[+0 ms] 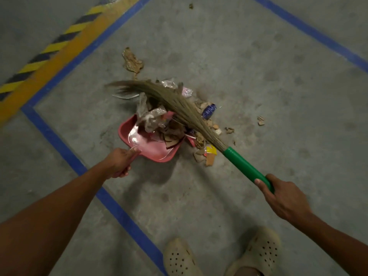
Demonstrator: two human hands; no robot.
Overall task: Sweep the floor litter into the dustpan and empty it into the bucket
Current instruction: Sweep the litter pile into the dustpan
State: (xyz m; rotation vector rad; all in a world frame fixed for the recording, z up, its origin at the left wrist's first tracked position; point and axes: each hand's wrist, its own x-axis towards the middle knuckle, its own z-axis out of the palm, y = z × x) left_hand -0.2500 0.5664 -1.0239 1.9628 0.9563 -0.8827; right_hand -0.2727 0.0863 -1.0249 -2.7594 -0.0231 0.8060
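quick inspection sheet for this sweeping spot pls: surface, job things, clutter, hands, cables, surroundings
surface: grey concrete floor, dusty smudges around the pile.
job's things: pink dustpan on the floor, partly filled with litter; grass broom with green handle lies across the pile; bucket not in view.
clutter: crumpled brown paper beyond the pan; blue wrapper, yellow wrapper and small scraps on the floor right of it.
grippers: left hand grips the dustpan handle; right hand grips the broom's green handle.
cables: nothing seen.
surroundings: blue floor lines, yellow-black hazard stripe, the person's perforated clogs.
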